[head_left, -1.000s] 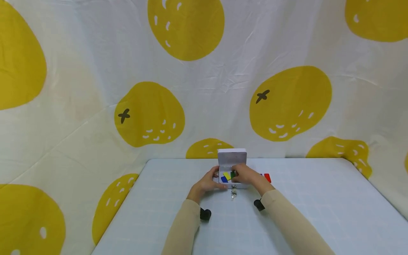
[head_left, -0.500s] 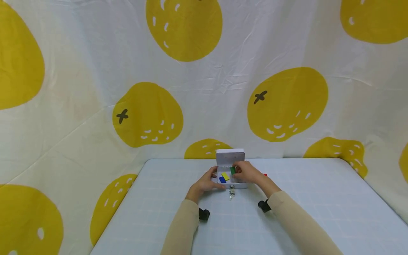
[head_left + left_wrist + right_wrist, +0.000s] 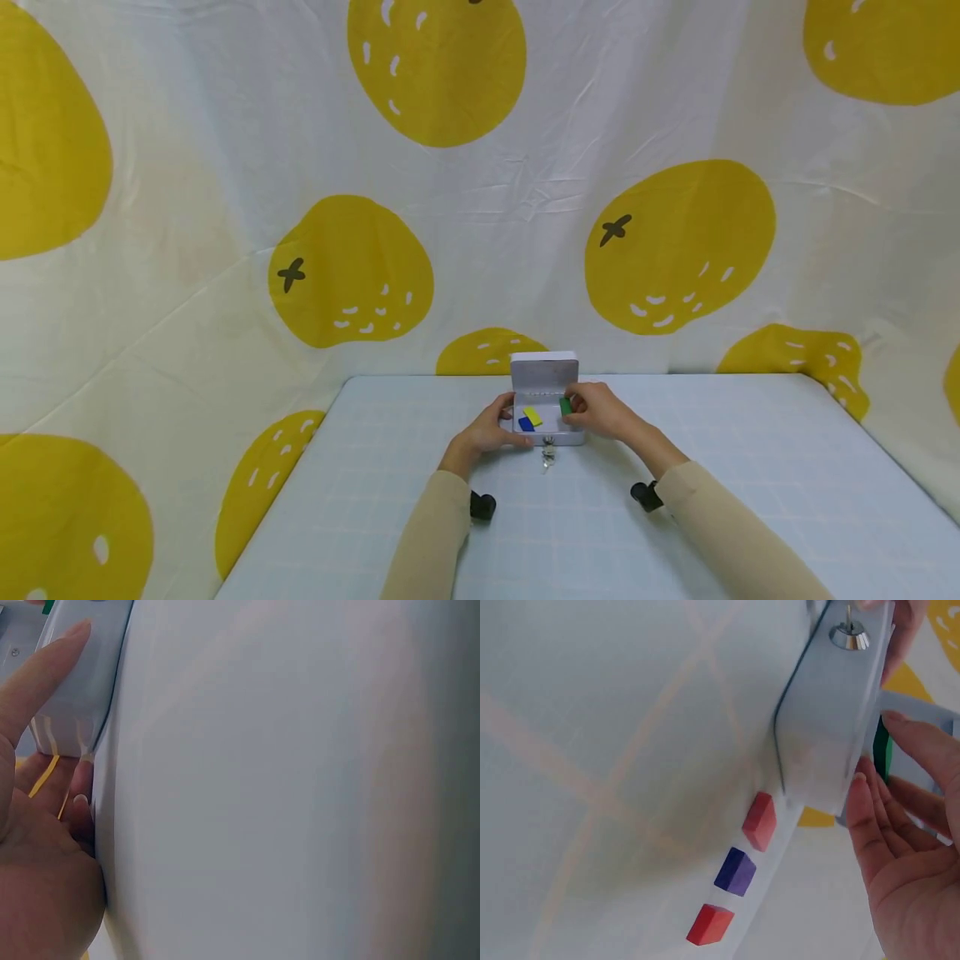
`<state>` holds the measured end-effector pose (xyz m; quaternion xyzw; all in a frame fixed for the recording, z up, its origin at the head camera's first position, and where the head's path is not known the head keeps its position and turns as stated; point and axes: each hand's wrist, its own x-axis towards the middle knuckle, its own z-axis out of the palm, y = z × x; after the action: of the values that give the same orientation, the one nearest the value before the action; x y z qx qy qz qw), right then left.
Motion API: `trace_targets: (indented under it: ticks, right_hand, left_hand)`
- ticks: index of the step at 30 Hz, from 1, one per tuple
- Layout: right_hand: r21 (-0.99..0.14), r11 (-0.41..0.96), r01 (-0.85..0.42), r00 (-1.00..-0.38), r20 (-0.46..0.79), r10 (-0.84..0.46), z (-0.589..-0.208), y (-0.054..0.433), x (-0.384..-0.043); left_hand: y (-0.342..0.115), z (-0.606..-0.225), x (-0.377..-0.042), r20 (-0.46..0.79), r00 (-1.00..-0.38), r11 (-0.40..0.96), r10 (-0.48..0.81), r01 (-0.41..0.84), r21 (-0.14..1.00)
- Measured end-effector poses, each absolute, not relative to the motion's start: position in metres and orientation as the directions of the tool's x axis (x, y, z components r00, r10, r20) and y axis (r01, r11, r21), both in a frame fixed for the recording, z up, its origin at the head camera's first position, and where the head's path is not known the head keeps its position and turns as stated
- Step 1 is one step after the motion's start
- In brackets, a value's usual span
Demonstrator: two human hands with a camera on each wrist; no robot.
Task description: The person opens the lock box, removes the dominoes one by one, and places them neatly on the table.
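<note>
A small white metal lock box (image 3: pixel 570 437) stands at the far side of the table with its lid (image 3: pixel 545 375) raised. My left hand (image 3: pixel 486 431) holds its left end, thumb on the front wall and the other fingers around the side. Over the right part of the box, my right hand (image 3: pixel 603 411) pinches a green block (image 3: pixel 566 407), also in the right wrist view. Inside the box lie a yellow block (image 3: pixel 532 416) and a blue block (image 3: pixel 526 424). Keys (image 3: pixel 548 458) hang from the front lock (image 3: pixel 850 635).
In the right wrist view, a red block (image 3: pixel 760 821), a purple block (image 3: pixel 736 871) and another red block (image 3: pixel 709 925) lie on the table just right of the box. A patterned cloth (image 3: pixel 480 250) hangs behind the pale table (image 3: pixel 360 500).
My right hand has taken up the green block and moved right with it across the box. The left hand keeps its place. The red block on the table is now hidden in the head view.
</note>
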<state>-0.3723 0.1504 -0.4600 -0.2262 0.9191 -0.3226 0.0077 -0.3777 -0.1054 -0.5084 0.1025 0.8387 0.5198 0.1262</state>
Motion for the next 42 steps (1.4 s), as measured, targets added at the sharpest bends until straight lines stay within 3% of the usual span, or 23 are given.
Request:
trace_targets:
  ticks: [11,23,35,42]
  right_hand:
    - [-0.626,0.703,-0.337,-0.924,0.077,-0.374,-0.457,0.17,-0.364]
    - [-0.555,0.71,-0.434,-0.895,0.178,-0.409,-0.46,0.195,-0.354]
    - [-0.565,0.75,-0.345,-0.932,0.109,-0.346,-0.463,0.224,-0.348]
    - [-0.542,0.76,-0.358,-0.929,0.125,-0.349,-0.464,0.241,-0.346]
  left_hand:
    - [-0.101,-0.516,-0.386,-0.114,-0.952,0.478,0.285,0.038,0.878]
    - [-0.104,-0.512,-0.379,-0.108,-0.953,0.467,0.282,0.038,0.884]
    - [-0.106,-0.51,-0.38,-0.116,-0.951,0.456,0.287,0.029,0.889]
    - [-0.105,-0.51,-0.38,-0.114,-0.948,0.446,0.296,0.032,0.894]
